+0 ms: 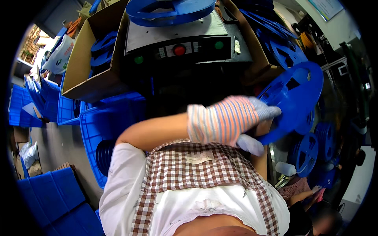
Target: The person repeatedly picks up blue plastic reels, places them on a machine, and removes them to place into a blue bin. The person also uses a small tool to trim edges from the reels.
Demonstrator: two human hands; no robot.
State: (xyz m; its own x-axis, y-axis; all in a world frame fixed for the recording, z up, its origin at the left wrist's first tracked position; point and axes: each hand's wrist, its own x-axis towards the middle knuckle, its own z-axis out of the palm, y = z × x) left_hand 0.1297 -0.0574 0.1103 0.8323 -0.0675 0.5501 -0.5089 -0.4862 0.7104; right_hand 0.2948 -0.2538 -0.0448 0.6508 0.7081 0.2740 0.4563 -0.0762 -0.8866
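Here the dark machine (177, 51) at twelve o'clock carries a blue reel (173, 10), with a cardboard box (84, 67) of more reels at ten o'clock. At three o'clock the gloved left hand (226, 120) clasps a blue reel (293, 98) by its rim. That edge-only grip looks slippable; the right hand is hidden, grip unknowable.

Open brown cardboard box (84, 59) upper left, white plastic bag (59, 59) beside it
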